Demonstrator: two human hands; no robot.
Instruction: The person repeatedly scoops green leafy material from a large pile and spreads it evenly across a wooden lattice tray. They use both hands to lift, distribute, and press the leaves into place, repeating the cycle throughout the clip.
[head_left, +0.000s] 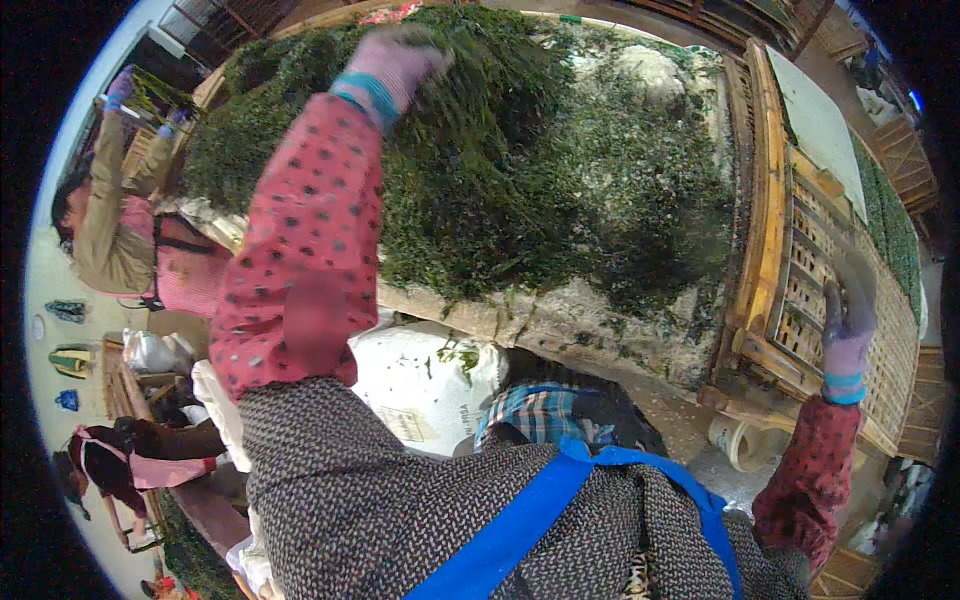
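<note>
A large heap of green leafy sprigs (480, 180) covers the table in front of me. My left hand (394, 67), in a pink knitted glove with a teal cuff, is at the heap's far left part; it is blurred, and its fingers lie against the greenery, so its grip is unclear. On the right, my right hand (851, 307), gloved alike with greyish fingers, is over a slatted wooden rack (806, 255). Its fingers are apart with nothing seen between them. Thinner, finer green bits (645, 172) lie on the table's right part, over a pale surface.
At the left a co-worker (120, 225) in pink gloves lifts green stems. A white sack (427, 375) stands below the table's near edge (525, 322). A pale bucket (742, 442) is at lower right. Another person (112, 465) bends at the lower left.
</note>
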